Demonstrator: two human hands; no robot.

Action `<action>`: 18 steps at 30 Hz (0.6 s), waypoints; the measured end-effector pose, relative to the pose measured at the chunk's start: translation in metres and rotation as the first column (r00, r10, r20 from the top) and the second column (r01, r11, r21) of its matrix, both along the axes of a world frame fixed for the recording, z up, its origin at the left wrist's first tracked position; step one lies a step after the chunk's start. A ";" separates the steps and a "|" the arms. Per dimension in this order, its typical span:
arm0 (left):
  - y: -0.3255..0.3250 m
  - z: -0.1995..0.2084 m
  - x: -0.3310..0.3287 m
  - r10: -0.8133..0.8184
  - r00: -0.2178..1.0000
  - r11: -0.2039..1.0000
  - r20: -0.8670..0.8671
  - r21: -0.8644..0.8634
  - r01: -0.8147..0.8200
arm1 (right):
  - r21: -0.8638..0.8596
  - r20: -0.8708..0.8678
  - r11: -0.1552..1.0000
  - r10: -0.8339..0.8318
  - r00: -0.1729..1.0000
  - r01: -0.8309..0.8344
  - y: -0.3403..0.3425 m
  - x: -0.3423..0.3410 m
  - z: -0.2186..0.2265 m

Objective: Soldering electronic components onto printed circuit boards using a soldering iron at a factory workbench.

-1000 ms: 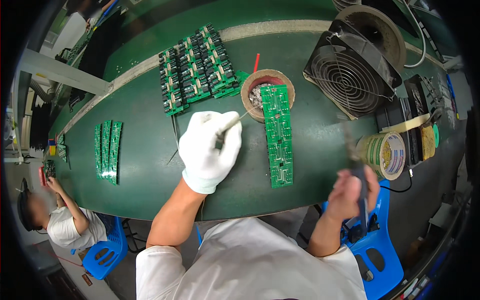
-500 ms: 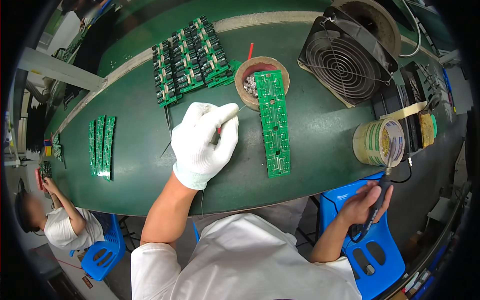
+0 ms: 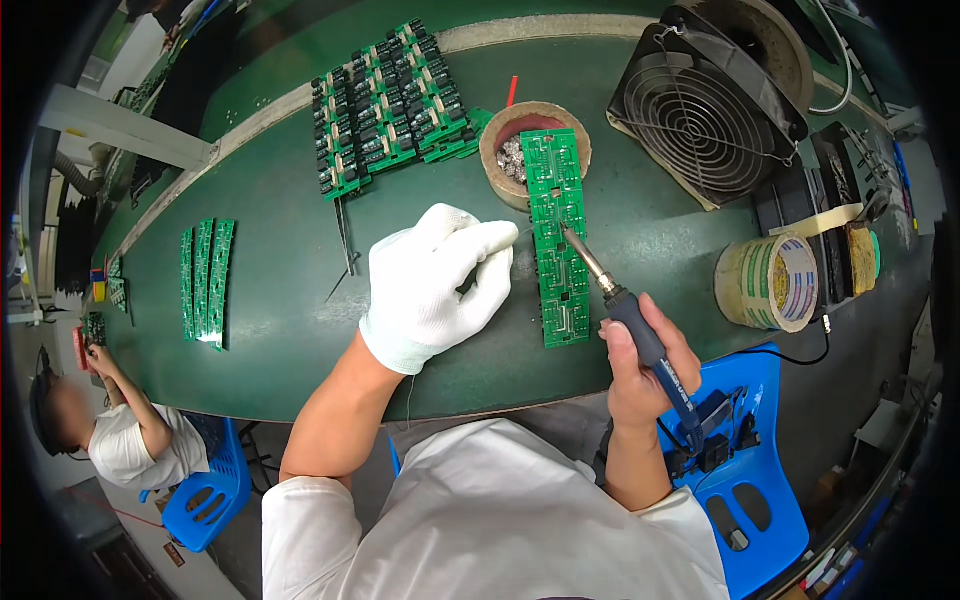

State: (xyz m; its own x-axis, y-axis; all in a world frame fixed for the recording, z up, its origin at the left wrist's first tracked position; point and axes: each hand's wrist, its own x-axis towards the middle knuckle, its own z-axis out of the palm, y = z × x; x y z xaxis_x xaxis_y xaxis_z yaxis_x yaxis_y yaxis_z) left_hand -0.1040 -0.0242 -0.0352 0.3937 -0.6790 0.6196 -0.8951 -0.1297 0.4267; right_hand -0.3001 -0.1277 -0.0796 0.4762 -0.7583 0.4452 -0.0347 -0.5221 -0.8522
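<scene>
My left hand [image 3: 440, 285], in a white knitted glove, pinches a thin solder wire [image 3: 410, 397] whose tail hangs below the wrist. Its fingertips are just left of a long green circuit board [image 3: 562, 285]. The board's upper end rests on the rim of a round pot [image 3: 489, 140] holding silvery scraps. Bare, my right hand [image 3: 645, 380] grips a soldering iron [image 3: 630, 315] by its dark handle. The iron's metal tip points up and left and appears to meet the board at mid-length. The wire's end by the glove is too fine to see clearly.
Stacked populated boards [image 3: 385, 110] lie at the far side, with tweezers [image 3: 345, 235] below them. Three narrow boards [image 3: 207, 285] lie left. A fan [image 3: 690, 125] and a tape roll [image 3: 765, 285] stand right. A blue chair [image 3: 750, 470] is near my right arm; another person sits far left.
My right hand has brought the soldering iron from the tape roll leftward to the board. My gloved left hand has shifted right, closer to the board.
</scene>
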 end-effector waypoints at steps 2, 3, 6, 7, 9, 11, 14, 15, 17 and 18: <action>0.000 -0.002 0.002 -0.007 1.000 1.000 0.008 -0.003 0.007 | 0.006 -0.001 1.000 -0.007 1.000 0.007 0.001 0.003 0.002; 0.001 -0.003 0.003 -0.017 1.000 1.000 0.017 -0.006 0.017 | 0.012 0.000 1.000 -0.016 1.000 0.016 0.002 0.004 0.002; 0.001 -0.005 0.004 -0.034 0.999 0.999 0.037 -0.011 0.034 | 0.025 0.002 0.999 -0.032 0.999 0.032 0.002 0.006 0.004; 0.001 -0.005 0.004 -0.034 0.999 0.999 0.029 -0.009 0.034 | 0.008 -0.007 1.000 -0.029 1.000 0.029 0.002 0.006 0.006; 0.000 -0.006 0.003 -0.035 0.999 0.999 0.013 -0.007 0.035 | -0.026 -0.024 0.999 -0.025 0.999 0.024 0.002 0.006 0.008; -0.001 -0.006 0.002 -0.037 0.999 0.999 0.005 -0.005 0.037 | -0.043 -0.033 0.999 -0.025 0.999 0.023 0.001 0.006 0.009; -0.003 -0.004 0.001 -0.034 0.999 0.999 0.005 0.009 0.034 | -0.099 -0.027 0.995 -0.003 1.000 0.000 -0.001 0.007 0.009; -0.003 -0.004 0.001 -0.033 0.999 0.999 0.005 0.014 0.033 | -0.118 -0.025 0.993 0.004 1.000 -0.007 -0.001 0.007 0.009; -0.002 -0.004 0.001 -0.026 1.000 1.000 0.003 0.010 0.026 | -0.121 -0.023 0.993 0.006 1.000 -0.009 -0.001 0.008 0.010; -0.001 -0.004 0.002 -0.019 1.000 1.000 0.000 0.006 0.019 | -0.124 -0.023 0.992 0.008 1.000 -0.011 -0.001 0.008 0.010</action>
State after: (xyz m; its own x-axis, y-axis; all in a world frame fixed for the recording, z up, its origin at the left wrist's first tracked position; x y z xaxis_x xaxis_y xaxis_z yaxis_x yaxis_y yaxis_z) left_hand -0.1023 -0.0248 -0.0391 0.3807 -0.6902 0.6154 -0.8974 -0.1153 0.4259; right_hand -0.2924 -0.1292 -0.0692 0.4941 -0.6933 0.5246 -0.0472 -0.6240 -0.7800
